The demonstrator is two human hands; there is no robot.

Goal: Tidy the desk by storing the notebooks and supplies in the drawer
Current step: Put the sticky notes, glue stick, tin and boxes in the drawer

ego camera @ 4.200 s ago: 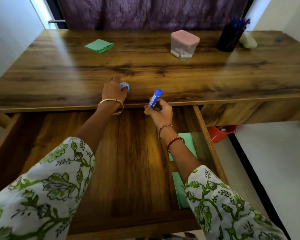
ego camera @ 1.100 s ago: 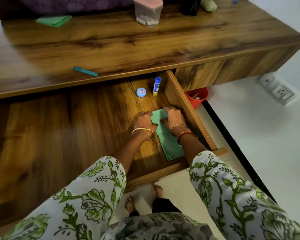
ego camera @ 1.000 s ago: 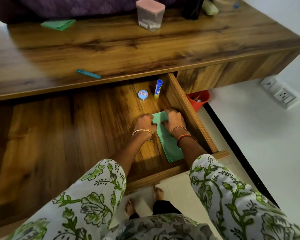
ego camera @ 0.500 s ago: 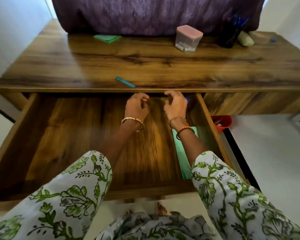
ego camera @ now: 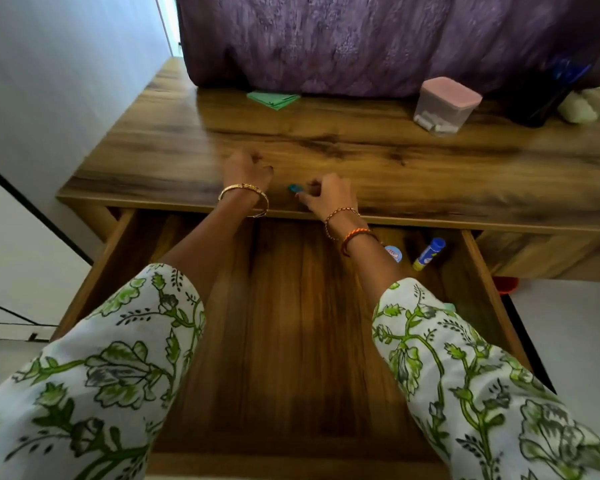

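While left hand (ego camera: 246, 168) hovers, right hand (ego camera: 328, 195) seemingly pinches teal pen (ego camera: 293, 188) — nr desk (ego camera: 430, 174) edge.

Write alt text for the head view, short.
Both hands reach over the open drawer to the desk's front edge, the right hand at a small teal item, the left hand beside it. A glue stick lies in the drawer.

Drawer (ego camera: 284, 341) middle seemingly unobstructed

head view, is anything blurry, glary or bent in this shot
Head view: both hands, left and right, are motion-smeared; pale glare streaks the desk top near the curtain; the wide lens bows the desk's front edge; the drawer floor is dim under the arms.
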